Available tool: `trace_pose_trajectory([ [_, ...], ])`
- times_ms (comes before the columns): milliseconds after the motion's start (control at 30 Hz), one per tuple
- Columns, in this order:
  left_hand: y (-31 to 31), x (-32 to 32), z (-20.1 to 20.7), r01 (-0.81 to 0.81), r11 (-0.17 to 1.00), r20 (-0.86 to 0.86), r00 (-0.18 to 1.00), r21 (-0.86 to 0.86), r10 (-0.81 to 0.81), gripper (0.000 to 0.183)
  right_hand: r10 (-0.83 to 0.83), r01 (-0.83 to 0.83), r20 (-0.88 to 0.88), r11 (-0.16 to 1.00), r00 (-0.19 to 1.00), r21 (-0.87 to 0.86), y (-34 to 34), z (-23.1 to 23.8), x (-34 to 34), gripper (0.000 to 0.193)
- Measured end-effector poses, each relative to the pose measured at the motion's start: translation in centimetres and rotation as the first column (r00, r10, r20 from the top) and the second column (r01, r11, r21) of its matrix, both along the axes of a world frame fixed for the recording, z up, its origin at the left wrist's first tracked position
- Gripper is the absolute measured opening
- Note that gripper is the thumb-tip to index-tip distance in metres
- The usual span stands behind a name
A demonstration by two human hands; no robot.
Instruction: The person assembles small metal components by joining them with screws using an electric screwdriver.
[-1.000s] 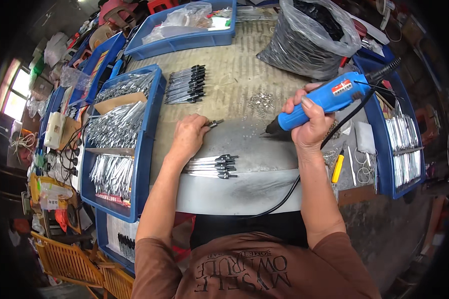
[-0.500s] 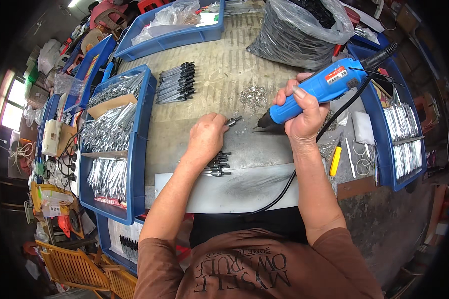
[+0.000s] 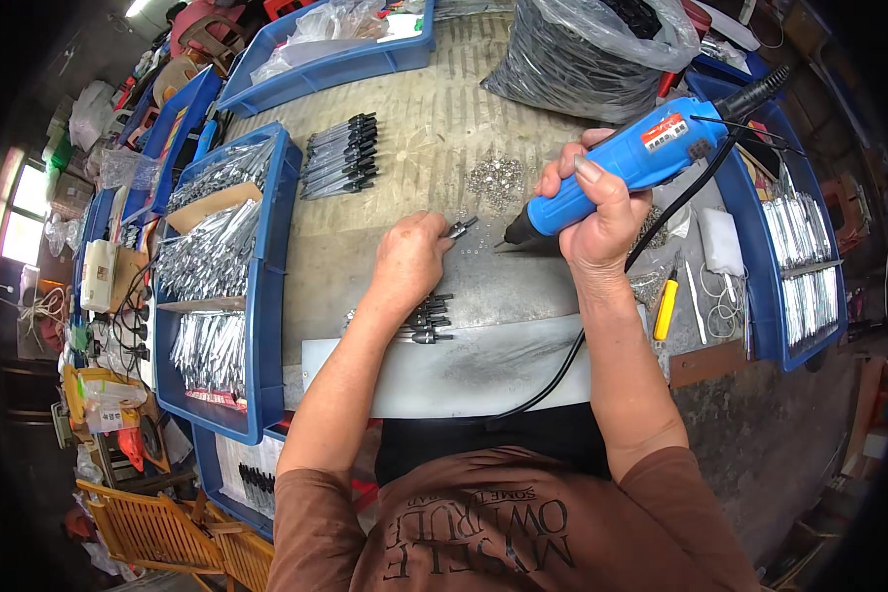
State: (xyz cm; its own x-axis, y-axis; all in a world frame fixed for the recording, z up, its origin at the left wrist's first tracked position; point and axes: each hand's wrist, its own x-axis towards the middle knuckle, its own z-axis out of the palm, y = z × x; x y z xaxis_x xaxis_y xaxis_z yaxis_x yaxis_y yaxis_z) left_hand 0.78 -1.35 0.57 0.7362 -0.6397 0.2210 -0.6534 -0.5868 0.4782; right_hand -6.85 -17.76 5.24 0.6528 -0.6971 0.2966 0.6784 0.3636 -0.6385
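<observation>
1. Left hand (image 3: 409, 255) rests low over the bench, fingertips drawn close on a short dark-tipped metal piece (image 3: 462, 228); its far end points right, the rest is under the hand. Exact pinch cannot be told. A shallow hold could let the piece twist or skid under load.

2. Right hand (image 3: 599, 212) is wrapped round a blue power tool (image 3: 622, 158), thumb on top. Whether a finger presses a switch cannot be told; an unintended press could start the tip early.

3. Tool tip (image 3: 504, 244) points down-left, near the held piece but apart from it. Left fingertips lie close to its line, so a slip could nick them; poor alignment could scuff the piece.

4. Tiny loose bits lie between piece and tip, with a heap of small metal parts (image 3: 496, 178) just beyond. A brushing nose or sleeve of air could scatter them.

5. Black cord (image 3: 699, 185) runs down past the right forearm and over the pale front plate (image 3: 483, 380). A snag there could tug the tool off line.

6. Dark-tipped rods (image 3: 429, 324) lie beside the left wrist. A backward sweep of that forearm could disorder them.
</observation>
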Motion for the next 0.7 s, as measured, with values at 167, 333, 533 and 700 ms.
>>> trace_pose_trajectory([
  [167,-0.1,0.0,0.3,0.004,1.000,-0.012,1.000,0.013,-0.004,0.013,0.002,-0.002,-0.006,1.000,1.000,-0.011,0.2,0.1,-0.1,0.026],
  [333,-0.1,0.2,0.1,-0.033,0.999,-0.081,0.996,-0.042,0.030,0.014,0.004,-0.003,0.010,1.000,1.000,-0.029,0.6,-0.1,0.1,0.027],
  [533,-0.1,0.0,0.0,-0.043,0.996,-0.082,0.996,-0.074,0.037,0.014,-0.008,0.006,-0.016,0.995,1.000,-0.096,1.6,0.0,0.9,0.030],
  [700,0.0,0.0,0.1,-0.050,0.997,-0.074,0.996,-0.064,0.045,0.013,-0.009,-0.012,-0.094,0.976,0.996,-0.215,3.0,0.7,2.2,0.034],
])
